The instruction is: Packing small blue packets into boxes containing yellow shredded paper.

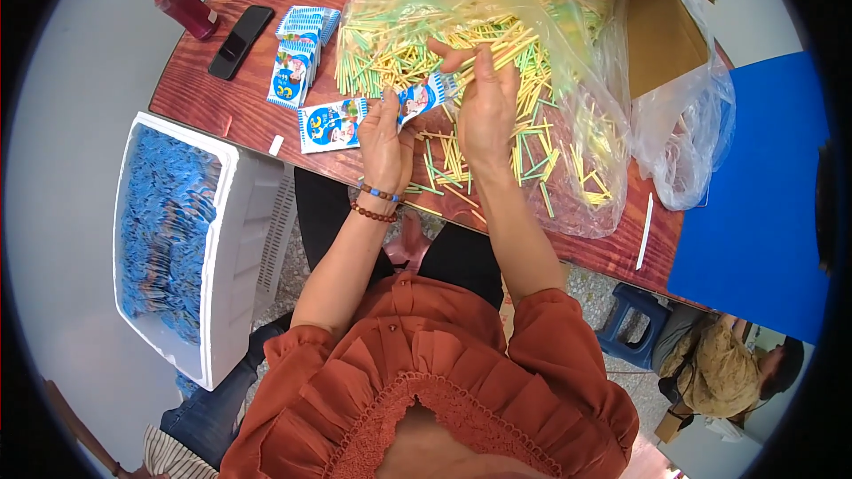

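My left hand (383, 135), with two bead bracelets at the wrist, is closed on a small blue-and-white packet (421, 99) that tilts up toward my right hand. Beside its fingers a similar packet (321, 128) lies at the table's near edge. My right hand (487, 111) grips several thin yellow sticks (513, 43), its index finger pointing left above the packet's upper end. Whether the packet's end is unsealed I cannot tell. Just beyond both hands, a heap of yellow and green sticks (390, 64) spills from a large clear plastic bag (568, 0).
Stacked packets (291, 73), a black phone (241, 43) and a red-filled jar (188, 11) stand left on the reddish table (191, 80). A white foam box (222, 257) with blue packets is lower left. Cardboard (661, 44) and a blue board (754, 186) lie right; other people sit nearby.
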A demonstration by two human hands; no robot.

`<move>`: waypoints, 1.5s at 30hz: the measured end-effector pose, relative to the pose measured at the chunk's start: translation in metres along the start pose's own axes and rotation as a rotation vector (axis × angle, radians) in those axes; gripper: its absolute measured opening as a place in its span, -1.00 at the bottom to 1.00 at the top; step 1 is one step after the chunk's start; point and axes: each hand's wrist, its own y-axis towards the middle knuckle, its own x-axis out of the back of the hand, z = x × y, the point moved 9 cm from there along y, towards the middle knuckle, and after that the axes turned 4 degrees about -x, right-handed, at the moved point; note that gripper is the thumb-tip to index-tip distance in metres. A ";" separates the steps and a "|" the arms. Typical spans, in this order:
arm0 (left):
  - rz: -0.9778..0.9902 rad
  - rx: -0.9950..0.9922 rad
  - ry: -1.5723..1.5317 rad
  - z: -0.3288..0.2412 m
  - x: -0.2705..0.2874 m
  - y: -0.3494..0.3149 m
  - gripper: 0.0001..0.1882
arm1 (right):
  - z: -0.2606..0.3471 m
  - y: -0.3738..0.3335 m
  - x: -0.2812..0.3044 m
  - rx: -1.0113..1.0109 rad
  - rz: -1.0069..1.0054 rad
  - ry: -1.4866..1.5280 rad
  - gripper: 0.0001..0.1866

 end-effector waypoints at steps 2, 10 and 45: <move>0.007 -0.015 -0.001 -0.001 -0.001 0.000 -0.79 | -0.004 -0.007 -0.006 -0.016 -0.050 -0.020 -0.66; 0.015 -0.080 -0.011 -0.001 0.004 0.002 -0.75 | -0.016 -0.023 -0.020 -0.073 -0.110 0.019 -0.69; -0.056 -0.075 -0.011 0.026 -0.002 0.031 -0.80 | -0.019 0.011 0.058 -0.141 -0.142 0.107 -0.57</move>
